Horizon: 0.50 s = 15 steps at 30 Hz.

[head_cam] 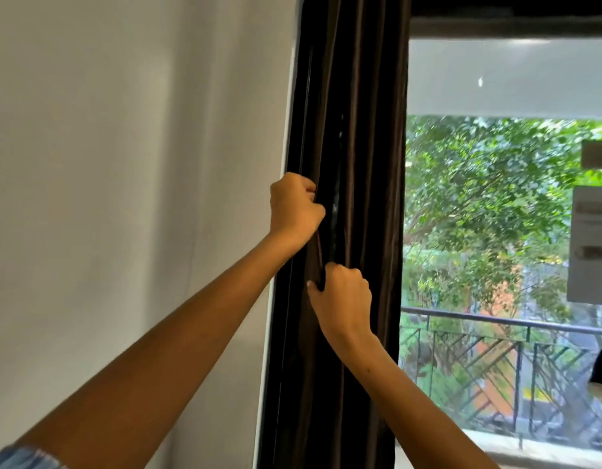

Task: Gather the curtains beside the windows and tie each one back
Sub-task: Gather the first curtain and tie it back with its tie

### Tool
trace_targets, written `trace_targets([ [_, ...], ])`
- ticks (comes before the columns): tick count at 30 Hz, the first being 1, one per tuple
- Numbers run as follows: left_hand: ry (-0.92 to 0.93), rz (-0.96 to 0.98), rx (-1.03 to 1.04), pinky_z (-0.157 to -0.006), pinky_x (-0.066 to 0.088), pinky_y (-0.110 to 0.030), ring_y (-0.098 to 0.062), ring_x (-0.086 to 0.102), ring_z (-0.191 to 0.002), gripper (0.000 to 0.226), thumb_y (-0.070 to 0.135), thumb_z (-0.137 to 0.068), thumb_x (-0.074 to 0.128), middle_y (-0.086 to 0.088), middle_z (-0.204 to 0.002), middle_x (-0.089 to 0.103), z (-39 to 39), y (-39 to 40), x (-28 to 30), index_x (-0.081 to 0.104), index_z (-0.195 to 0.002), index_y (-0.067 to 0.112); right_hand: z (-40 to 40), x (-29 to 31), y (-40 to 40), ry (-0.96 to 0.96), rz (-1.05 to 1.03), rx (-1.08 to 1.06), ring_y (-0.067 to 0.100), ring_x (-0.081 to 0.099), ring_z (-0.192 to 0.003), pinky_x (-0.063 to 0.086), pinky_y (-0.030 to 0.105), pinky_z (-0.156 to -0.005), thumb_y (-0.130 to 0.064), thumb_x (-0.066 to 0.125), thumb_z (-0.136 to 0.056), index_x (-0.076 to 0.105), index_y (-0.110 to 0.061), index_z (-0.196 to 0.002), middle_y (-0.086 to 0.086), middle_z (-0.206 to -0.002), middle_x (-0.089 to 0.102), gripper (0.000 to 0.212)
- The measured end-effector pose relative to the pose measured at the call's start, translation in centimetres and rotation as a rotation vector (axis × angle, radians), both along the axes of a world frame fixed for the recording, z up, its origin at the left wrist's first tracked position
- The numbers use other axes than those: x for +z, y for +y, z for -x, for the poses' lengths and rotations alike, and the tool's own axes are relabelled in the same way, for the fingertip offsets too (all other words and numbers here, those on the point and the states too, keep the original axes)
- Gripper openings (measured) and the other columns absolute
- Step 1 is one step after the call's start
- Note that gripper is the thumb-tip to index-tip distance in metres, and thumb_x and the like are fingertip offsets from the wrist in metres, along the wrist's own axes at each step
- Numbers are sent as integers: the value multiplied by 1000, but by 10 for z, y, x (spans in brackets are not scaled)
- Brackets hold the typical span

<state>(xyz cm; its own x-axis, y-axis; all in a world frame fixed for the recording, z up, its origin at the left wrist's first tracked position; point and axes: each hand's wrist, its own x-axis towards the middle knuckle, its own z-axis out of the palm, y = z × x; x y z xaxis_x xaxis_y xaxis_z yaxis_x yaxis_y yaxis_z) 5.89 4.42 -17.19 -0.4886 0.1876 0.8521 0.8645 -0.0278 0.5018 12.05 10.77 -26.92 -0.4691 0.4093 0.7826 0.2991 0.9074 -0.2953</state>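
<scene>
A dark brown curtain [360, 130] hangs gathered in vertical folds between the white wall and the window [496, 198]. My left hand [294, 208] is clenched on the curtain's left edge at mid height. Lower and a little to the right, my right hand [343, 296] grips a fold of the same curtain, thumb pressed against the fabric. Both forearms reach up from the bottom of the view. No tie-back is visible.
A plain white wall [123, 198] fills the left half. Through the glass are trees and a dark metal balcony railing [496, 350]. A paper sheet [590, 245] is stuck at the window's right edge.
</scene>
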Motion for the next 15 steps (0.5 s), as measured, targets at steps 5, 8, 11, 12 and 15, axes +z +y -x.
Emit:
trace_targets([
  [5,-148,-79,-144,-77,59,-31,-18,69,-90,33,16,-87,66,-14,-105,70,3,-16,-77,64,-116,1,-12,-52,2,113,119,87,33,62,-76,53,44,-69,-15,62,-91,60,-7,-86,13,-78,65,10],
  [8,-325,-4,-127,-88,54,-31,-20,66,-100,40,19,-86,67,-14,-111,69,24,-21,-137,60,-122,2,-23,-81,-2,212,187,158,27,67,-77,56,43,-70,-13,68,-87,68,-6,-98,9,-82,70,13],
  [11,-477,121,-197,-91,42,-14,-18,59,-115,57,21,-84,70,-11,-126,61,34,-17,-182,49,-134,4,-28,-103,-6,260,223,177,19,69,-73,58,38,-68,-12,74,-82,70,-10,-95,3,-80,71,14],
  [12,-502,150,-220,-90,40,-14,-18,56,-119,61,22,-83,70,-9,-129,59,35,-16,-192,46,-136,5,-28,-109,-7,272,242,178,18,69,-72,58,37,-68,-12,75,-80,71,-10,-96,2,-80,72,16],
  [15,-489,142,-254,-85,47,-13,-18,63,-109,51,18,-79,75,-9,-119,65,41,-16,-209,57,-126,7,-28,-126,-12,283,269,183,15,69,-72,59,34,-67,-12,77,-78,71,-12,-97,0,-82,72,19],
])
